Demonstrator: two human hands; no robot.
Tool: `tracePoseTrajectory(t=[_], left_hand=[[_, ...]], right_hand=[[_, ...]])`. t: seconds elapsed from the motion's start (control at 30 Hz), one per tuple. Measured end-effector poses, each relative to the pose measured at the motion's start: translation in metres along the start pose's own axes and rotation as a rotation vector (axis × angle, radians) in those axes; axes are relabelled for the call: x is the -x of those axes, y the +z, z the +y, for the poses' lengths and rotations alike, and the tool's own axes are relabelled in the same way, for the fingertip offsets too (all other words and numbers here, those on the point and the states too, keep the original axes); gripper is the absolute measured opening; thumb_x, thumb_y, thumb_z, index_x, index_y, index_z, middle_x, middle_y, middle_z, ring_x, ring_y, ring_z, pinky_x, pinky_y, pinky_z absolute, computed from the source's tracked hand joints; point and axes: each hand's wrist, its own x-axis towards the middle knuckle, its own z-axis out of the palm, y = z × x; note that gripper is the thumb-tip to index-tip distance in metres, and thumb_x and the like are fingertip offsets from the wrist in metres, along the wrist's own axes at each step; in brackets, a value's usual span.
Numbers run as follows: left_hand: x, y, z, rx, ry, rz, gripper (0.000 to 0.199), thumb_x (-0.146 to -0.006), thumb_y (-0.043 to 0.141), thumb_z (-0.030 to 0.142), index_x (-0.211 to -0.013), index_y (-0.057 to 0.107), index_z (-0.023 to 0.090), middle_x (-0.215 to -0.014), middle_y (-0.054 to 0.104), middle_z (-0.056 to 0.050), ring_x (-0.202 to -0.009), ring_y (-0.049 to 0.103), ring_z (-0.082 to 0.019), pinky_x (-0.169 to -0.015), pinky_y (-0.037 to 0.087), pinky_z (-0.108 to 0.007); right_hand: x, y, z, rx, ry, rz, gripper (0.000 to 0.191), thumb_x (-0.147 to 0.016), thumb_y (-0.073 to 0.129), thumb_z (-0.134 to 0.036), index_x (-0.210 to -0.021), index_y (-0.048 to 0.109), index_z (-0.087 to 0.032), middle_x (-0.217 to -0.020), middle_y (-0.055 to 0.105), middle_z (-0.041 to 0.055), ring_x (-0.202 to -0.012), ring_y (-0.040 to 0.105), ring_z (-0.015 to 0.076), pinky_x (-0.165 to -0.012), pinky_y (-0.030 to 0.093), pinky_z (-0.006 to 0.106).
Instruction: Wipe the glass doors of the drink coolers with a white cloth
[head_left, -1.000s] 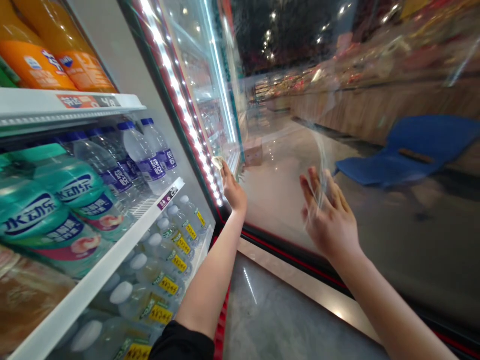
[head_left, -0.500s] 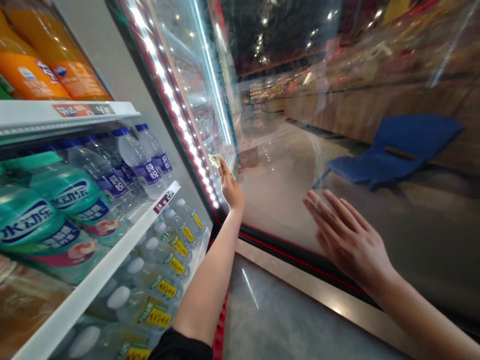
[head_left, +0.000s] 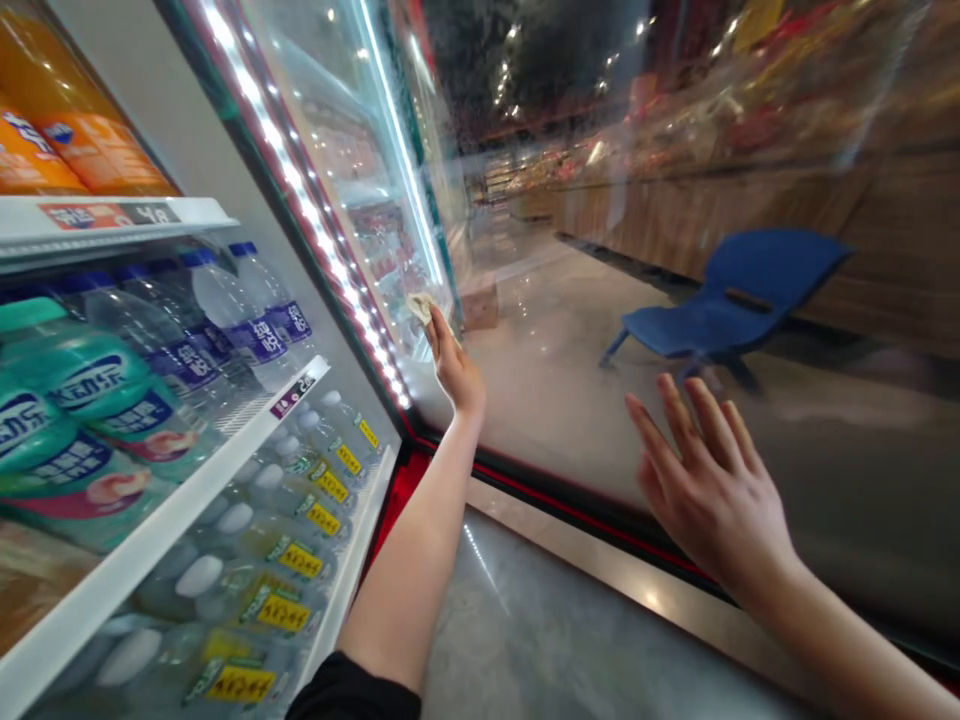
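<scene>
My left hand [head_left: 457, 370] reaches out with a pale, crumpled cloth [head_left: 421, 307] under its fingers. The cloth is against or very near the glass door [head_left: 525, 400], close to the lit frame edge; exact contact cannot be told. Farther right, my right hand [head_left: 720, 500] has its fingers spread before the same glass and holds nothing. Whether its palm touches the pane cannot be told.
On the left, fridge shelves [head_left: 187, 445] hold rows of bottles, among them turquoise bottles [head_left: 97, 400] and orange drinks [head_left: 97, 140]. An LED strip [head_left: 300, 190] runs down the frame. Through the glass shows a blue chair [head_left: 735, 300]. Grey flooring [head_left: 540, 620] lies below.
The view has shifted, with shelves and chair sliding left. My left hand stays on the cloth, slightly higher in view. My right hand's fingers have spread wider, and it has moved a little right.
</scene>
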Motion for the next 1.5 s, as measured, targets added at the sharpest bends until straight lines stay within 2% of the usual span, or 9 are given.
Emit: tracePoseTrajectory(t=[0.17, 0.27, 0.37, 0.5, 0.63, 0.87, 1.17, 1.3, 1.5], left_hand=[[0.054, 0.009, 0.012, -0.017, 0.102, -0.110, 0.070, -0.107, 0.030, 0.003, -0.173, 0.033, 0.026, -0.183, 0.028, 0.001, -0.170, 0.019, -0.014, -0.141, 0.019, -0.036], [0.044, 0.018, 0.024, 0.001, 0.182, -0.068, 0.071, -0.107, 0.027, 0.003, -0.173, 0.034, 0.027, -0.182, 0.031, 0.002, -0.170, 0.019, -0.013, -0.141, 0.018, -0.035], [0.025, 0.020, 0.022, -0.015, 0.099, -0.004, 0.070, -0.107, 0.029, 0.003, -0.173, 0.035, 0.028, -0.182, 0.030, 0.002, -0.170, 0.019, -0.013, -0.141, 0.018, -0.035], [0.043, 0.016, 0.008, -0.016, 0.002, 0.006, 0.070, -0.108, 0.030, 0.004, -0.174, 0.030, 0.026, -0.183, 0.026, -0.002, -0.171, 0.017, -0.016, -0.141, 0.020, -0.044], [0.070, 0.016, 0.015, -0.002, 0.164, -0.119, 0.064, -0.113, 0.029, 0.012, -0.174, 0.029, 0.029, -0.183, 0.029, 0.001, -0.170, 0.019, -0.017, -0.141, 0.019, -0.046], [0.040, 0.012, 0.021, -0.007, 0.246, -0.132, 0.057, -0.117, 0.026, 0.025, -0.173, 0.035, 0.028, -0.180, 0.038, -0.003, -0.168, 0.027, -0.018, -0.140, 0.024, -0.039], [0.062, 0.021, 0.035, -0.022, 0.530, -0.212, 0.060, -0.117, 0.021, 0.021, -0.173, 0.033, 0.037, -0.175, 0.048, 0.003, -0.166, 0.031, -0.017, -0.140, 0.025, -0.038], [0.044, 0.019, 0.032, -0.032, 0.471, -0.201, 0.058, -0.117, 0.023, 0.023, -0.172, 0.036, 0.033, -0.176, 0.046, 0.001, -0.167, 0.030, -0.017, -0.140, 0.024, -0.036], [0.089, 0.020, 0.014, -0.050, 0.479, -0.149, 0.064, -0.115, 0.028, 0.013, -0.173, 0.030, 0.041, -0.176, 0.044, 0.004, -0.165, 0.031, -0.017, -0.138, 0.029, -0.037]], right_hand=[[0.003, 0.001, 0.012, 0.024, -0.010, 0.022, 0.100, -0.099, 0.065, -0.011, -0.178, 0.007, -0.024, -0.179, 0.025, 0.0122, -0.161, 0.042, 0.0380, -0.126, 0.047, 0.053], [0.002, 0.001, 0.013, 0.006, -0.015, 0.027, 0.099, -0.099, 0.065, -0.011, -0.178, 0.008, -0.021, -0.177, 0.031, 0.0139, -0.161, 0.042, 0.0372, -0.125, 0.048, 0.053], [0.001, 0.001, 0.010, -0.013, -0.002, 0.029, 0.096, -0.099, 0.066, -0.012, -0.178, 0.012, -0.018, -0.176, 0.034, 0.0158, -0.163, 0.038, 0.0364, -0.128, 0.046, 0.051], [0.000, -0.001, 0.010, -0.047, -0.019, 0.030, 0.088, -0.100, 0.065, -0.013, -0.177, 0.022, -0.016, -0.175, 0.037, 0.0167, -0.165, 0.034, 0.0346, -0.133, 0.039, 0.048], [0.006, -0.007, 0.016, -0.049, -0.039, 0.068, 0.087, -0.102, 0.064, -0.014, -0.177, 0.020, -0.018, -0.174, 0.040, 0.0167, -0.164, 0.033, 0.0314, -0.135, 0.034, 0.045], [0.027, -0.026, 0.031, 0.006, -0.006, 0.062, 0.087, -0.105, 0.062, -0.019, -0.178, 0.015, -0.025, -0.172, 0.043, 0.0141, -0.160, 0.041, 0.0332, -0.132, 0.039, 0.050], [0.039, -0.020, 0.041, -0.006, 0.008, 0.001, 0.081, -0.108, 0.050, -0.020, -0.178, 0.009, -0.026, -0.171, 0.046, 0.0108, -0.158, 0.045, 0.0302, -0.134, 0.037, 0.049], [0.039, -0.021, 0.046, -0.002, -0.011, -0.003, 0.082, -0.108, 0.049, -0.017, -0.178, 0.009, -0.026, -0.171, 0.046, 0.0109, -0.158, 0.046, 0.0304, -0.132, 0.040, 0.049], [0.037, -0.017, 0.054, 0.006, -0.068, 0.015, 0.091, -0.102, 0.055, -0.006, -0.178, 0.008, -0.022, -0.168, 0.049, 0.0131, -0.157, 0.048, 0.0309, -0.130, 0.043, 0.047]])
